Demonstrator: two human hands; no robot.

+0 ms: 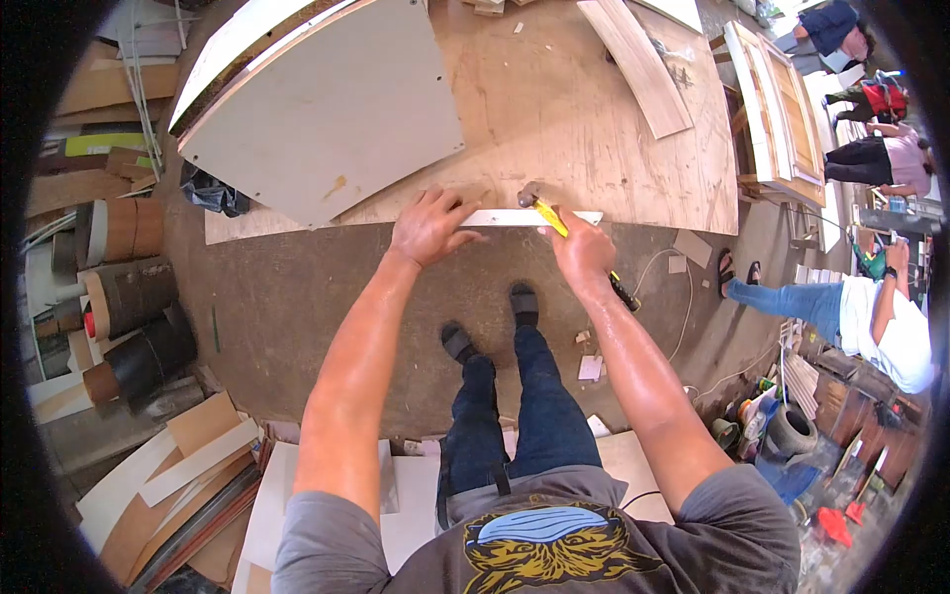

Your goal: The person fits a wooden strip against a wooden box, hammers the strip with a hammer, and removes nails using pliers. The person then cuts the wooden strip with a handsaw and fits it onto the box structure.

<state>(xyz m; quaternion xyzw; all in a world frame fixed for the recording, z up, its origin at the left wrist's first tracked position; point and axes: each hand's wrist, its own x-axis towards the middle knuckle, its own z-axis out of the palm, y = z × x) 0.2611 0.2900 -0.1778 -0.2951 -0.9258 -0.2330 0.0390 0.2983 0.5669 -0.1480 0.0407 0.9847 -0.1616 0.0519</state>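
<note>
My right hand (584, 252) is wrapped round a hammer with a yellow and black handle (551, 217). The hammer's metal head (530, 194) is over the near edge of the plywood table (554, 119), beside a narrow white strip (505, 218). That strip lies along the table edge. At its left end is my left hand (431, 228), with the fingers bent and the thumb apart from them near the strip. Whether those fingertips hold anything small is too unclear to see. A large grey-white panel (327, 129) lies left of my left hand.
A wooden plank (638, 64) lies at the table's back right. A framed wooden panel (782, 109) stands beyond the right edge. Several people are at the right, one in a white shirt (896, 327). Rolls (129, 297) and boards (188, 465) fill the left side. A cable crosses the floor.
</note>
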